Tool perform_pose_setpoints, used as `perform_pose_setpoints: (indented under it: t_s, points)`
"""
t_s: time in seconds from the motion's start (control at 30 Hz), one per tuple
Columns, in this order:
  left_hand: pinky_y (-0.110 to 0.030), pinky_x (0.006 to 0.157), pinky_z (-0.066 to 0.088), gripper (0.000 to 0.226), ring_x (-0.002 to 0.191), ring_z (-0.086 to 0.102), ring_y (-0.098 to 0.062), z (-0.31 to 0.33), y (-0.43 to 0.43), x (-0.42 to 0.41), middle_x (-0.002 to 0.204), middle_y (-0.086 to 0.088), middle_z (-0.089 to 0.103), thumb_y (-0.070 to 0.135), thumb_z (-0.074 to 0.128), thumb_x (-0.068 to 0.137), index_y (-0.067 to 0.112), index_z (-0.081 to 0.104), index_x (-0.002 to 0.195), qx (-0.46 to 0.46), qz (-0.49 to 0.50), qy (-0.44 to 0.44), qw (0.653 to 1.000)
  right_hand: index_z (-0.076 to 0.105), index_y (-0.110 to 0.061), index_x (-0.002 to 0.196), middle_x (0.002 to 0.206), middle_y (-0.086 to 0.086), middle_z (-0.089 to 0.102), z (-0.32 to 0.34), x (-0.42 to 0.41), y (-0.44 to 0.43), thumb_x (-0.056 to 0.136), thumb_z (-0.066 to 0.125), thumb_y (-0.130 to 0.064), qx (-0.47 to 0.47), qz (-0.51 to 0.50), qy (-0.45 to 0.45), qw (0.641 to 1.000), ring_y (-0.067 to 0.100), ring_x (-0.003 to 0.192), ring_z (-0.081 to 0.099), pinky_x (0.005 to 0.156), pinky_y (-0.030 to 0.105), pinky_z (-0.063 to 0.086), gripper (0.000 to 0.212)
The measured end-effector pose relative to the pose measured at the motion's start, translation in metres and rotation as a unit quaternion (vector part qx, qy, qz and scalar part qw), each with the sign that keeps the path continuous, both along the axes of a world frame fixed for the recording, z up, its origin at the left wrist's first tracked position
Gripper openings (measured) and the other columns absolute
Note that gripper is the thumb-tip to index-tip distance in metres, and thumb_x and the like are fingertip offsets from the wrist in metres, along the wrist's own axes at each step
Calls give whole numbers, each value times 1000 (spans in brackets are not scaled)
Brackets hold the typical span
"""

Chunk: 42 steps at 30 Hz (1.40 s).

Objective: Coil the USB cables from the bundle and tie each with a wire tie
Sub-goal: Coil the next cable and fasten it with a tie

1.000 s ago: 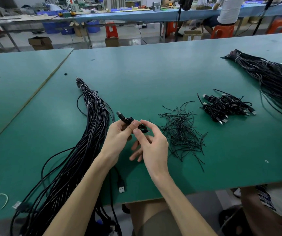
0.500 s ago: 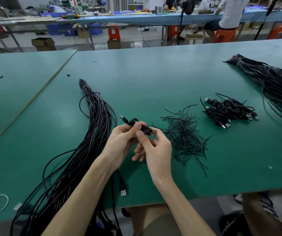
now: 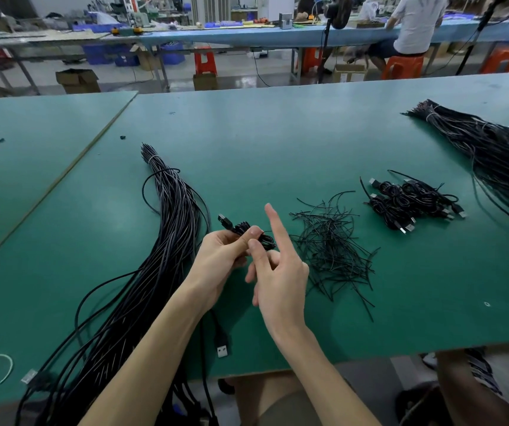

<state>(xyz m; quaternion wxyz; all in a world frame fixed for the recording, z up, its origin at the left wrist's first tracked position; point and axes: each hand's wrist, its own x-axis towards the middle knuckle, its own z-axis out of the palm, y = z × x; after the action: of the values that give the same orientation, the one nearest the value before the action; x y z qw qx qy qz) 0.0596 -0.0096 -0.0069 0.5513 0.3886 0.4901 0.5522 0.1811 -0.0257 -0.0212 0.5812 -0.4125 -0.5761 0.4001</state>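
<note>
A small coiled black USB cable (image 3: 242,228) with its plug sticking up to the left is gripped in my left hand (image 3: 221,261). My right hand (image 3: 279,276) meets it from the right. Its thumb presses the coil's right end, the index finger points straight up, and the other fingers are curled below. The long bundle of black USB cables (image 3: 167,241) lies to the left of my hands, tied at its far end and trailing over the table's near edge. A pile of black wire ties (image 3: 331,250) lies just right of my hands.
Several coiled, tied cables (image 3: 410,204) sit in a heap beyond the ties. A second cable bundle (image 3: 493,155) lies at far right. A loose USB plug (image 3: 222,349) rests near the green table's front edge (image 3: 370,345). A person's leg (image 3: 462,392) is at lower right.
My right index finger has lifted off the coil and now points straight up, while the thumb stays on it. My left hand keeps its grip on the coil.
</note>
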Motion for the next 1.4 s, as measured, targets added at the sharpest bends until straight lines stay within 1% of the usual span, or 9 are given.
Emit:
perform_pose_setpoints:
  t_s: [0.17, 0.33, 0.5, 0.6, 0.67, 0.8, 1.07, 1.23, 1.4]
  points:
    - [-60, 78, 36, 61, 70, 39, -40, -1, 1, -1, 80, -23, 55, 45, 83, 82, -12, 65, 92, 10, 4, 5, 1000, 58, -26, 138, 57, 5, 63, -3, 2, 5, 102, 64, -32, -65, 1, 8, 998, 13, 36, 47, 39, 25, 41, 37]
    - [-50, 88, 43, 41, 83, 61, -29, -1, 0, -4, 88, -15, 71, 46, 81, 79, 8, 80, 93, 6, -7, 8, 1000, 59, -22, 141, 54, 4, 59, -3, 2, 6, 100, 66, -35, -99, 34, 35, 994, 14, 38, 44, 38, 27, 38, 43]
    - [-44, 83, 45, 47, 63, 63, -22, 0, 2, -5, 81, -17, 65, 35, 74, 89, -9, 70, 105, -5, -26, -37, 999, 66, -25, 131, 55, 2, 58, -1, 6, 7, 99, 68, -33, -107, 75, 90, 987, 14, 40, 42, 38, 25, 36, 33]
    - [-34, 72, 52, 38, 59, 64, -22, 4, 0, -4, 76, -12, 68, 29, 67, 95, -7, 68, 107, -10, -47, -65, 997, 75, -23, 108, 56, 3, 58, 2, 6, 5, 99, 69, -33, -101, 100, 104, 984, 14, 42, 42, 38, 24, 36, 15]
    - [-35, 69, 53, 39, 56, 63, -24, 6, -1, -5, 75, -12, 69, 29, 63, 99, -8, 65, 113, -12, -67, -69, 995, 76, -23, 99, 57, 3, 58, 3, 6, 4, 99, 69, -33, -100, 103, 100, 985, 15, 43, 43, 38, 25, 37, 11]
    - [-42, 63, 53, 36, 56, 56, -32, 7, -2, -6, 77, -15, 69, 30, 60, 103, -4, 62, 115, -24, -109, -77, 991, 74, -21, 93, 56, 3, 58, 4, 6, 3, 101, 66, -35, -85, 86, 66, 990, 17, 43, 46, 39, 28, 38, 18]
    - [-35, 62, 55, 27, 62, 58, -28, 5, -2, -9, 89, -11, 69, 30, 70, 95, 7, 76, 109, -16, -113, -107, 988, 65, -17, 79, 56, -2, 60, 2, 3, 2, 104, 58, -39, -45, 3, -53, 998, 6, 45, 51, 49, 23, 41, 34]
    - [-31, 61, 55, 28, 56, 58, -25, 7, -1, -9, 79, -8, 58, 30, 69, 95, 8, 76, 110, -6, -116, -104, 988, 66, -17, 86, 55, -5, 58, 3, 0, 0, 107, 52, -34, -17, -5, -53, 998, 7, 46, 52, 50, 18, 40, 31]
    - [-26, 65, 53, 33, 61, 58, -20, 6, 1, -14, 75, -3, 59, 36, 76, 91, 8, 76, 109, 13, -115, -102, 988, 65, -20, 85, 56, -7, 57, 3, 1, 0, 108, 51, -33, -13, 17, -39, 999, 4, 47, 50, 49, 16, 38, 30]
